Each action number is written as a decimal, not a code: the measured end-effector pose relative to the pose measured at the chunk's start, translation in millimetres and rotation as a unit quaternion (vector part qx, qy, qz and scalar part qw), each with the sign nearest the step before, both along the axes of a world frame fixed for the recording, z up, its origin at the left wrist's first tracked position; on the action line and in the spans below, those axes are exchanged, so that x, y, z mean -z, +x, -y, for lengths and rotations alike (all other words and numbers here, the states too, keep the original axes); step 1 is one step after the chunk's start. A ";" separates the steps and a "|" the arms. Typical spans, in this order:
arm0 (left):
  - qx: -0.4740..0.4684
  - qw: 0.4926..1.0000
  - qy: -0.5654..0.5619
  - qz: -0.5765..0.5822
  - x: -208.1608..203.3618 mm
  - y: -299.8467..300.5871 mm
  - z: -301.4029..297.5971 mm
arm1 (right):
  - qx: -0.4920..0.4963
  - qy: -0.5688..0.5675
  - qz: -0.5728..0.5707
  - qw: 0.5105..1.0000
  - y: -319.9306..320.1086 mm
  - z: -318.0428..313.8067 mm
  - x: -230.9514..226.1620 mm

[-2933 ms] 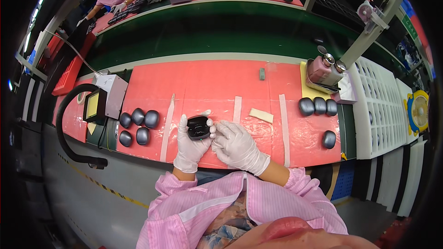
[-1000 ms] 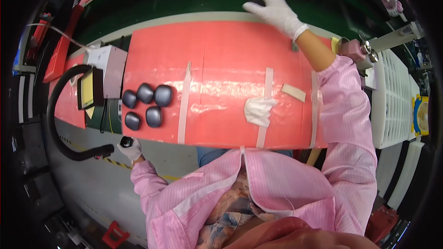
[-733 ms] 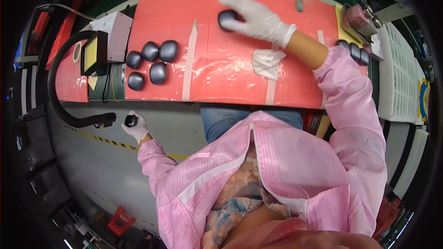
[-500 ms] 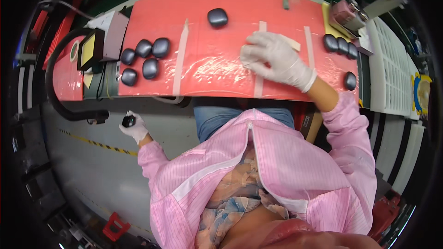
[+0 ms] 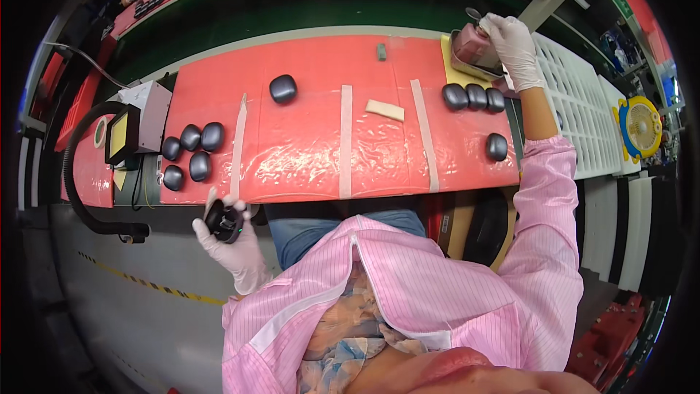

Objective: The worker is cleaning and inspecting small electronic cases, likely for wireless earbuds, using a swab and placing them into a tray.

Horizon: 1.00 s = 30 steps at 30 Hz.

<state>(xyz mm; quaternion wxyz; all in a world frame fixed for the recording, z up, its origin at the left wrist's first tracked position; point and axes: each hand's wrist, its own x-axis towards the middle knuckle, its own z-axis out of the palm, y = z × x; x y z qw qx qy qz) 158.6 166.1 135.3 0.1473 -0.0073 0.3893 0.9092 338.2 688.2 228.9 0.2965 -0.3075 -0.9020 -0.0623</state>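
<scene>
My left hand (image 5: 240, 248), gloved in white, is closed round an opened dark earbud case (image 5: 224, 223) just off the table's front edge. A tiny green light shows on the case's inside. At the back right, my gloved right hand (image 5: 512, 51) has its fingers drawn together at the top of a pinkish bottle (image 5: 474, 47) in a shallow clear-sided tray. What those fingers hold, if anything, is hidden. A round lid (image 5: 473, 13) stands up beside them. One closed grey case (image 5: 283, 89) lies alone near the table's middle.
Several grey cases (image 5: 199, 166) sit at the table's left. Three more (image 5: 476, 97) line up below the bottle, with another (image 5: 496, 147) nearer me. A cream cloth strip (image 5: 385, 110) lies between tape lines. A black hose (image 5: 69, 175) curves at left; a white rack (image 5: 576, 109) stands right.
My right hand has gone from above the table's middle to the bottle at the back right. My left hand has come nearer the table edge with the case, and the view has shifted.
</scene>
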 end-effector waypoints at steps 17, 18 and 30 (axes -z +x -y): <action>0.220 0.958 0.026 0.184 -46.8 36.3 -120.6 | -0.454 -0.175 -0.086 0.869 -45.8 250.0 21.8; 0.256 0.947 0.038 0.189 -40.5 34.7 -121.5 | -0.455 -0.172 -0.056 0.872 -50.5 266.0 31.6; 0.384 0.864 0.191 0.262 -22.9 26.5 -93.8 | -0.337 -0.358 -0.235 0.839 -43.1 279.2 61.9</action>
